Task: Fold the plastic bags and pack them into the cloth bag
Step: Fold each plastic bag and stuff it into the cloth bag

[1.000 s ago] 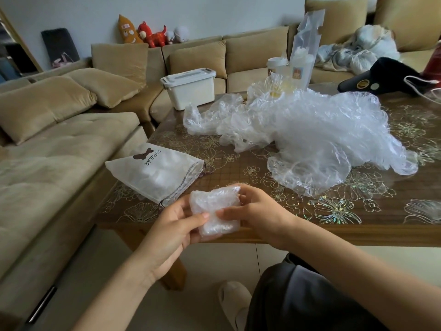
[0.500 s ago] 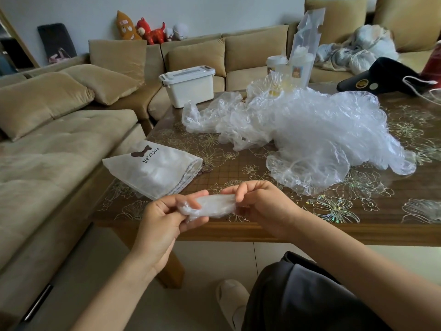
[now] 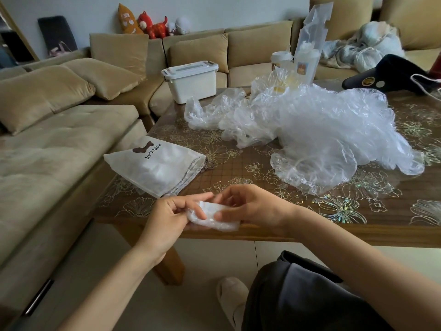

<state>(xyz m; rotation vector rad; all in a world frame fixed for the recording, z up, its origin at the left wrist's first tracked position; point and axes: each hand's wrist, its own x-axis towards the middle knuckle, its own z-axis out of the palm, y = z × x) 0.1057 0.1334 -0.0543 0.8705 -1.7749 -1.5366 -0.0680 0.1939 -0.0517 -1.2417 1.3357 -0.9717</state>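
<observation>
Bag pinched at near tabletop edge
Fingers of left hand and right hand curled on it; if grip slackens, film may spring open

Cloth bag on table, left of plastic pile

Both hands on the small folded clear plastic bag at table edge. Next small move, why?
Probably move the small folded clear plastic bag toward the gathered mouth of the white cloth drawstring bag: the fold looks compact, left hand and right hand both pinch it, and the cloth bag lies just beyond them.
</observation>
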